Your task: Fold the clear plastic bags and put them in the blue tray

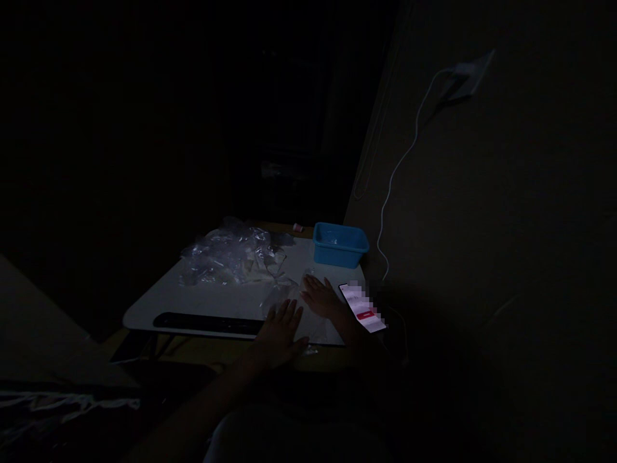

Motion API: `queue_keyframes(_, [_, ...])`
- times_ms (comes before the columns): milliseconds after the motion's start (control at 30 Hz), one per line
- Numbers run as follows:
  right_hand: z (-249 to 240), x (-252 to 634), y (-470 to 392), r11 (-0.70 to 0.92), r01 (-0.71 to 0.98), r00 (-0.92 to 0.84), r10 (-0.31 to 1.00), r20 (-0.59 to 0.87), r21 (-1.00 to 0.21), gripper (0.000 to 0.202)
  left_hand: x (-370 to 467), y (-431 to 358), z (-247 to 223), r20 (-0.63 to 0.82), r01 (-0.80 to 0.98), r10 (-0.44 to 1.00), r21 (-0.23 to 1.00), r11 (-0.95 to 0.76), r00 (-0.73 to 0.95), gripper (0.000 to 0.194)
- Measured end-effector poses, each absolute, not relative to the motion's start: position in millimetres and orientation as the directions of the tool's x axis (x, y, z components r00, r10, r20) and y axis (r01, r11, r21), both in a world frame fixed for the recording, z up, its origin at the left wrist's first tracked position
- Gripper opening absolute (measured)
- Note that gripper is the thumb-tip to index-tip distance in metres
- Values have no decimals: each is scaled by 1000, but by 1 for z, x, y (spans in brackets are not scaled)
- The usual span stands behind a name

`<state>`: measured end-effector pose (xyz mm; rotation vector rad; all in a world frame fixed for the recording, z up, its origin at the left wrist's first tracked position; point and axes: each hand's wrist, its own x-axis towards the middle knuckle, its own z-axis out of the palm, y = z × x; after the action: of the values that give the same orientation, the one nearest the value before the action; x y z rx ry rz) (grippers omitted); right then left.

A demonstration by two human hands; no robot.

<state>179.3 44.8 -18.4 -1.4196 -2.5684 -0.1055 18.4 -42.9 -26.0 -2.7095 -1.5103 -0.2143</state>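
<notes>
In dim light, my left hand (281, 333) lies palm down at the front edge of a small white table (159, 292), its fingers stretched out. Just beyond it to the right, my right hand (320, 297) is also flat, with fingers extended. Both press on or rest over a clear plastic bag (277, 294), which is partly hidden beneath them. A heap of crumpled clear plastic bags (226, 257) covers the table's back left. What lies under my palms cannot be seen.
A blue plastic basin (340, 256) stands at the back right corner. Right of my right hand is a lit phone (361, 307). A white cable (415, 128) hangs from a wall socket (470, 77). A small pinkish object (297, 227) sits behind the table.
</notes>
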Motion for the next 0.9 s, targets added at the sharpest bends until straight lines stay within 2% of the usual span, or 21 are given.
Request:
queue_keyframes(133, [-18,176,63,488,871,-470,862,191,-60,48,18,-43,-27,145,853,847,38,-520,510,68])
queue_keyframes(300, [-12,180,88,434,882,-402,897,186,-183,41,18,-42,-28,131,844,841,48,-534,525,70])
queue_keyframes(433, [-6,191,96,349,910,-313,932,181,-223,48,16,-42,-27,142,839,836,56,-541,530,65])
queue_keyframes(533, [-7,196,87,351,907,-319,933,164,-233,57,16,-42,-25,138,829,829,72,-554,542,58])
queue_keyframes(667, [-10,190,73,409,892,-388,911,136,-194,67,16,-42,-24,121,826,828,83,-558,548,55])
queue_keyframes(900, [0,182,79,400,913,-389,913,118,-82,59,15,-44,-28,144,819,819,74,-569,555,55])
